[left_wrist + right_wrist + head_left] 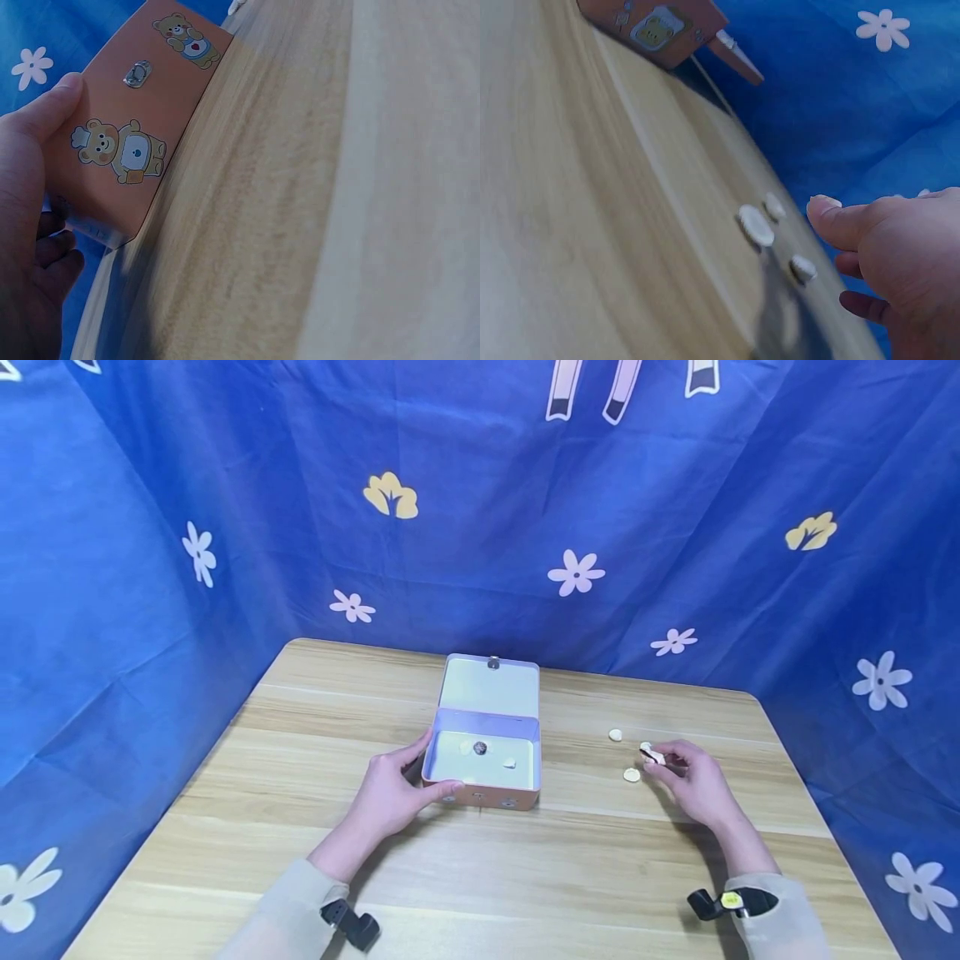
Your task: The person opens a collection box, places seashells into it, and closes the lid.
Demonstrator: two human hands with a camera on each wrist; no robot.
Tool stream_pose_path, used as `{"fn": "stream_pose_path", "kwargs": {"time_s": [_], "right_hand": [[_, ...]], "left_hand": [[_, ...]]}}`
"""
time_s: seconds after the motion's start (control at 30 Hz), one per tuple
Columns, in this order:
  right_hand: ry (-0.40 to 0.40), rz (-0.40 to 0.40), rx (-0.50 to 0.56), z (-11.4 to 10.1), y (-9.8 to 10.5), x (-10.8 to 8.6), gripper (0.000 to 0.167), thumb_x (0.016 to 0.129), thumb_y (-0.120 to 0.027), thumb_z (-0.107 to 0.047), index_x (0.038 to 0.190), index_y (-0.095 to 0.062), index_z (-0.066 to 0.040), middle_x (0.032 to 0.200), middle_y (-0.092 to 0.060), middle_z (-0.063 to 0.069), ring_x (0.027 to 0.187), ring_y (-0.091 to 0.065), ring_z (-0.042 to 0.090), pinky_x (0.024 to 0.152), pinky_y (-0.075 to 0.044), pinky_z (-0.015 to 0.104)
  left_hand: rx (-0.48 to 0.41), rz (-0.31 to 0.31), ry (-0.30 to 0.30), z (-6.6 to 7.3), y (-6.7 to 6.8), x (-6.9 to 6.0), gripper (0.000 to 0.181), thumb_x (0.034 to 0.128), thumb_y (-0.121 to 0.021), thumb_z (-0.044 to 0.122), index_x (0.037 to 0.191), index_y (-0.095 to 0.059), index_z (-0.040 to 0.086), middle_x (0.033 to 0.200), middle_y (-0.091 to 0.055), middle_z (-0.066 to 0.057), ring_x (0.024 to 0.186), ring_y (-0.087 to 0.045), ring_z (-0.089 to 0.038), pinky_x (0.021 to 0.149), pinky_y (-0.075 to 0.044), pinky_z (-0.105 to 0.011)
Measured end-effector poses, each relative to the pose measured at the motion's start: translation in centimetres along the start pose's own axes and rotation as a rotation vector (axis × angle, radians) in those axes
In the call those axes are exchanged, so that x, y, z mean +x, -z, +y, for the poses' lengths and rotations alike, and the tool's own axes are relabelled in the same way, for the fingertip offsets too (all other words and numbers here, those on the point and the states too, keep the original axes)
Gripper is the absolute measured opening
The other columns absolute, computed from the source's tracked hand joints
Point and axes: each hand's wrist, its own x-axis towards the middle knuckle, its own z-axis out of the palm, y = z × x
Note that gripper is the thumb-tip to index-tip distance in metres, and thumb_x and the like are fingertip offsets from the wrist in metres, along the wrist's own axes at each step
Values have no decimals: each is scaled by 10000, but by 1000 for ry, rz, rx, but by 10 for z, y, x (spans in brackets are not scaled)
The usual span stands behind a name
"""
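An orange-brown rectangular box printed with cartoon bears (112,97) stands on a pale wood-grain table (570,868), its white-lined lid (489,687) tipped back behind it. The left hand (390,789) grips the box's left front corner, thumb along the front wall and fingers round the left side. Inside the box lie a small dark round piece (480,747), near the middle, and a small white piece (509,763) to its right; other faint pale shapes there are too small to make out. To the right of the box, well apart from it, the right hand (693,783) pinches a small cream-coloured piece (657,758) with a dark streak at its edge. Between that hand and the box, three flat, whitish, ridged-edged discs (756,226) lie near one another on the table. Behind the box hangs a blue cloth with white flowers (480,577).
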Motion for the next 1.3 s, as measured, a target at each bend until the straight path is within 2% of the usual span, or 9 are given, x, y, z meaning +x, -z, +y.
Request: {"fn": "stream_pose_path", "kwargs": {"time_s": [0.13, 0.2, 0.33, 0.47, 0.7, 0.9, 0.97, 1.07, 1.3], "right_hand": [[-46, -35, 11, -12, 2, 5, 262, 960, -812, -144, 1176, -748, -9, 1043, -761, 107, 1007, -705, 304, 908, -593, 448], [-64, -41, 23, -18, 3, 7, 290, 972, -802, -169, 1204, -743, -5, 1041, -768, 124, 1038, -715, 362, 927, -577, 547], [-64, -32, 41, -32, 4, 11, 337, 981, -792, -169, 1261, -727, 6, 1016, -778, 127, 1062, -725, 415, 938, -551, 608], [-39, -23, 49, -46, 2, 15, 347, 983, -785, -150, 1286, -723, 8, 1013, -779, 97, 1044, -729, 365, 901, -568, 582], [17, -24, 81, -66, -4, 23, 336, 974, -798, -151, 1262, -740, 11, 957, -766, 45, 935, -712, 207, 753, -562, 252], [47, -45, 112, -82, -11, 29, 339, 976, -798, -167, 1267, -743, -1, 969, -766, 55, 904, -701, 178, 770, -541, 213], [35, -59, 128, -88, -14, 31, 347, 979, -796, -184, 1272, -742, -5, 995, -762, 71, 912, -693, 198, 698, -557, 225], [24, -77, 138, -96, -20, 34, 355, 982, -796, -199, 1276, -743, -8, 1041, -760, 82, 958, -684, 220, 696, -567, 271], [85, -100, 150, -115, -33, 42, 340, 977, -802, -201, 1264, -754, -25, 1099, -773, 68, 1006, -703, 234, 892, -570, 519]], "left_hand": [[-2, 1, -4, 0, 0, 0, 1054, 722, -927, 607, 1515, -547, 27, 1450, -588, -134, 1311, -599, -273, 1106, -481, -465], [-4, -2, -1, 1, 1, 0, 1058, 719, -929, 607, 1517, -544, 28, 1454, -583, -140, 1192, -680, -286, 1058, -521, -460], [4, 1, 1, 2, 1, 0, 1060, 718, -924, 619, 1516, -547, 31, 1452, -586, -147, 1220, -670, -314, 1080, -506, -472], [13, 7, -3, 1, -1, -1, 1058, 721, -920, 624, 1511, -550, 25, 1442, -594, -150, 1350, -559, -322, 1130, -444, -493], [9, 6, 1, 0, -2, -1, 1058, 720, -927, 613, 1509, -550, 18, 1442, -595, -144, 1352, -558, -309, 1137, -440, -481], [8, 4, 10, 1, -1, -1, 1055, 722, -930, 607, 1511, -548, 20, 1453, -589, -131, 1361, -551, -299, 1142, -437, -471], [10, 5, 9, 1, -1, -1, 1057, 720, -929, 609, 1511, -548, 21, 1452, -589, -135, 1360, -552, -303, 1141, -437, -473], [7, 5, 7, 0, -2, -1, 1057, 721, -929, 608, 1511, -547, 19, 1451, -588, -138, 1361, -550, -304, 1141, -435, -475], [4, 12, -3, -1, -2, -1, 1047, 723, -931, 601, 1506, -553, 18, 1448, -592, -132, 1355, -554, -288, 1137, -440, -464]]}}
